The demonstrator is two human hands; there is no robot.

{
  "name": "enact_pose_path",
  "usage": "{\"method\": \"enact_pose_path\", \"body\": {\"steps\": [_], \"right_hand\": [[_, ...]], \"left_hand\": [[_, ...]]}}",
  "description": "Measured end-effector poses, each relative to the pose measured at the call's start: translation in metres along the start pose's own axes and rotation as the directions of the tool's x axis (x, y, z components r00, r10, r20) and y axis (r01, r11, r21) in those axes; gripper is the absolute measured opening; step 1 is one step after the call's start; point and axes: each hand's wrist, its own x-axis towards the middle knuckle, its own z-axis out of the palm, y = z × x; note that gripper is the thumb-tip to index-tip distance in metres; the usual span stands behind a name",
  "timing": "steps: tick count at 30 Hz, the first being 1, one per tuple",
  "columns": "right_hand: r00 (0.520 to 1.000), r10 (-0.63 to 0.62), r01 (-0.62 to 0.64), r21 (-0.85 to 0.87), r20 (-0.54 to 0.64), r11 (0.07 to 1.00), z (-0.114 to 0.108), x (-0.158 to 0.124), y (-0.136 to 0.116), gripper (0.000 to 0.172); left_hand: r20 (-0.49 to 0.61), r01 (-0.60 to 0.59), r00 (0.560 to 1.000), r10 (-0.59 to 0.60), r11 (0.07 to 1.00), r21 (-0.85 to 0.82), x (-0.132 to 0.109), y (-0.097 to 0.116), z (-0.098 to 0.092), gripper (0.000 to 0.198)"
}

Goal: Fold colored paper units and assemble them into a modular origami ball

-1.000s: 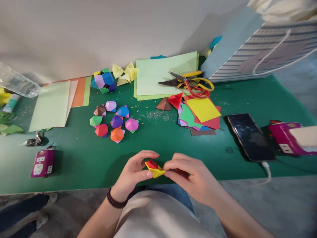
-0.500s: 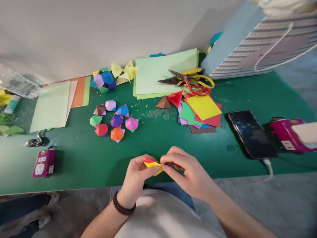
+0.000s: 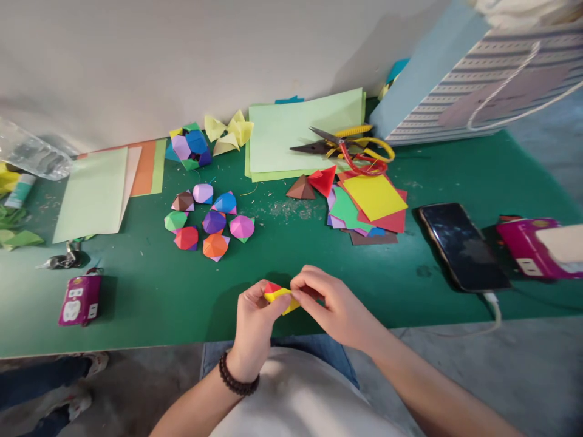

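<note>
Near the front edge of the green table, my left hand (image 3: 257, 318) pinches a small folded paper piece (image 3: 276, 296), yellow with a red part showing at its upper left. The thumb lies across its front. My right hand (image 3: 325, 303) grips the right edge of the same piece between thumb and index finger. Both hands hide part of the paper, so its full shape cannot be made out. Beyond them on the left sit several small faceted paper units (image 3: 214, 222) in mixed colours. A brown folded pyramid (image 3: 301, 188) and a red one (image 3: 323, 180) lie farther back.
Coloured paper squares (image 3: 376, 197) are stacked on the right, with scissors (image 3: 350, 149) and pliers (image 3: 312, 148) behind. A phone (image 3: 462, 246) on a cable lies farther right. Purple power sockets (image 3: 81, 298) stand at left. A striped paper bag (image 3: 455, 79) stands at back right.
Both hands have shifted slightly up with the paper piece, and the left one a little to the right. More of the red part now shows. Both still hold it.
</note>
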Motion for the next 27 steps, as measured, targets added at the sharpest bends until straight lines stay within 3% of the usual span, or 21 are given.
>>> {"method": "enact_pose_path", "body": {"steps": [5,12,16,18,20,21,22,24,25,26,27], "right_hand": [[0.997,0.078,-0.079,0.028,0.021,0.997,0.003,0.006,0.006,0.020],[0.991,0.126,-0.130,0.102,0.048,0.986,0.008,0.011,0.016,0.022],[0.994,0.096,-0.102,0.166,0.047,0.981,0.005,0.010,0.016,0.020],[0.998,0.045,-0.051,0.144,0.044,0.988,0.000,0.009,0.015,0.013],[0.999,-0.050,0.050,0.072,-0.006,0.996,-0.004,0.007,0.016,0.007],[0.992,-0.114,0.115,0.018,-0.046,0.993,-0.005,0.007,0.017,0.008],[0.980,-0.179,0.176,-0.045,-0.087,0.983,-0.006,0.006,0.019,0.011],[0.946,-0.286,0.259,-0.177,-0.151,0.950,-0.006,0.006,0.025,0.017],[0.932,-0.318,0.275,-0.235,-0.171,0.932,-0.005,0.006,0.030,0.018],[0.922,-0.338,0.278,-0.286,-0.186,0.917,-0.004,0.006,0.034,0.018],[0.917,-0.346,0.271,-0.328,-0.198,0.905,-0.003,0.005,0.038,0.016]], "left_hand": [[-0.018,0.048,0.999,-0.047,0.995,0.083,0.005,0.000,0.000,0.021],[-0.017,0.119,0.993,-0.119,0.992,0.039,0.011,0.002,-0.002,0.022],[0.055,0.135,0.989,-0.134,0.991,-0.020,0.011,0.007,-0.005,0.024],[0.102,0.075,0.992,-0.077,0.997,0.020,0.011,0.010,-0.008,0.022],[0.154,-0.148,0.980,0.124,0.978,0.149,0.011,0.011,-0.013,0.017],[0.204,-0.328,0.937,0.282,0.913,0.245,0.013,0.011,-0.015,0.013],[0.273,-0.524,0.850,0.451,0.779,0.345,0.014,0.011,-0.018,0.009],[0.456,-0.806,0.561,0.691,0.328,0.493,0.019,0.010,-0.023,0.008],[0.539,-0.840,0.427,0.726,0.099,0.534,0.022,0.008,-0.026,0.012],[0.608,-0.826,0.338,0.718,-0.083,0.557,0.025,0.006,-0.028,0.015],[0.661,-0.792,0.290,0.692,-0.215,0.572,0.027,0.003,-0.030,0.016]]}}
